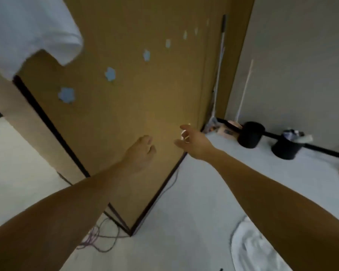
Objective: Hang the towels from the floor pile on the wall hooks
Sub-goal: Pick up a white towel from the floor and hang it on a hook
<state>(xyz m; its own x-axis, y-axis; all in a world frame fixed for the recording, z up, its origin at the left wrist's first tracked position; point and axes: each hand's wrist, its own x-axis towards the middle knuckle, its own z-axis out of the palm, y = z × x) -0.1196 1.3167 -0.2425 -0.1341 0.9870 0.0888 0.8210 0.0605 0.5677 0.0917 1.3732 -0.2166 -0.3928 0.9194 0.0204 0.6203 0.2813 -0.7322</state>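
A white towel (27, 30) hangs at the top left of the brown wall panel (125, 106). A row of pale blue flower-shaped hooks runs up the panel to the right, the nearest hook (66, 94) bare. A heap of white towels (250, 247) lies on the floor at the lower right, partly behind my right forearm. My left hand (141, 151) is stretched out in front of the panel with its fingers loosely curled and holds nothing. My right hand (192, 139) reaches forward beside it, fingers spread, holding nothing.
Two black bins (250, 134) (287, 145) stand against the grey wall at the right. A long-handled mop (219, 71) leans in the corner. Loose cables (100, 237) lie on the pale floor by the panel's foot.
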